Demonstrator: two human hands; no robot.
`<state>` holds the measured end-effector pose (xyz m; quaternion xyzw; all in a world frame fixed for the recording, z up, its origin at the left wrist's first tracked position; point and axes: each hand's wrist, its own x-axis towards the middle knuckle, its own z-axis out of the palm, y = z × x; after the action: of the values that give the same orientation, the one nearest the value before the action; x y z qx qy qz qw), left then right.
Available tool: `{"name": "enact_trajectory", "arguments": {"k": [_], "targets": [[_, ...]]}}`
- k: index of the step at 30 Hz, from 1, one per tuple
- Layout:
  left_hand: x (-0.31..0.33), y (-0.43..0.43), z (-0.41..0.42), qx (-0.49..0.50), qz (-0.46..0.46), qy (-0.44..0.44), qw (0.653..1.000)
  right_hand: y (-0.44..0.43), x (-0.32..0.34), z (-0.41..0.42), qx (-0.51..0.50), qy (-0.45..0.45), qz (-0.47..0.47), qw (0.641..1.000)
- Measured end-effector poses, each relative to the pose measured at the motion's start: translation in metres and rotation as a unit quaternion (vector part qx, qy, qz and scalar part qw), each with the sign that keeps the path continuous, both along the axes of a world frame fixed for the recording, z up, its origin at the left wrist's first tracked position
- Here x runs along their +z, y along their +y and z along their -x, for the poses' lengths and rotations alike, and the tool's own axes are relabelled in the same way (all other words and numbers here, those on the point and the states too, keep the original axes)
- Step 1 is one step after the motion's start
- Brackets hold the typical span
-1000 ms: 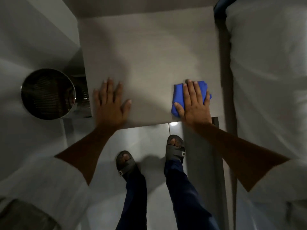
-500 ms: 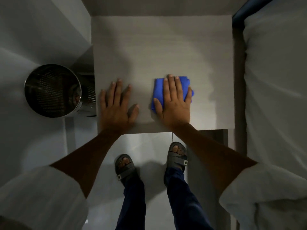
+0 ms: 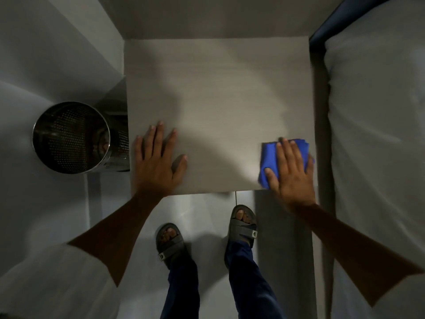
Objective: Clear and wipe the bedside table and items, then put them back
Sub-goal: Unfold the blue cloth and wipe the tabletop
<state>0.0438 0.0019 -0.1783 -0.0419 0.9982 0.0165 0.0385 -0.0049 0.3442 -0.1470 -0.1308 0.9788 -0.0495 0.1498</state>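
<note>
blue cloth, pale grey table (faint streaks), shiny perforated steel bin, white bedding.

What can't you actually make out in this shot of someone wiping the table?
- Head view: most of the folded blue cloth, covered by the right hand.
- Perforated metal bin: contents lost in darkness.
- White bed: cut off by the right edge.
- Grey tabletop: dirt indiscernible, dim and blurred.
</note>
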Motion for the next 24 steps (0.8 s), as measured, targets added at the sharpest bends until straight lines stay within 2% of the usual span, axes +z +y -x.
{"name": "enact_trajectory", "arguments": {"k": [4, 9, 17, 20, 22, 24], "targets": [[0.002, 0.002, 0.001, 0.003, -0.005, 0.023, 1.0, 0.006, 0.005, 0.038, -0.076, 0.031, -0.003, 0.997], [0.004, 0.003, 0.0, 0.0, -0.003, 0.014, 1.0, -0.045, 0.002, 0.065, -0.14, 0.039, -0.001, 0.989], [0.011, 0.006, 0.0, 0.003, -0.024, 0.006, 1.0, -0.152, -0.004, 0.033, 0.022, 0.04, 0.05, 0.998], [0.01, 0.006, 0.002, 0.012, -0.033, 0.0, 0.999, -0.139, -0.006, 0.037, 0.07, 0.047, 0.049, 0.995], [0.011, 0.005, 0.001, 0.011, -0.033, 0.004, 0.999, -0.115, -0.007, 0.042, 0.108, 0.079, 0.006, 0.991], [0.011, 0.005, 0.0, 0.003, -0.021, 0.009, 1.0, -0.083, -0.007, 0.049, 0.09, 0.096, -0.042, 0.99]]}}
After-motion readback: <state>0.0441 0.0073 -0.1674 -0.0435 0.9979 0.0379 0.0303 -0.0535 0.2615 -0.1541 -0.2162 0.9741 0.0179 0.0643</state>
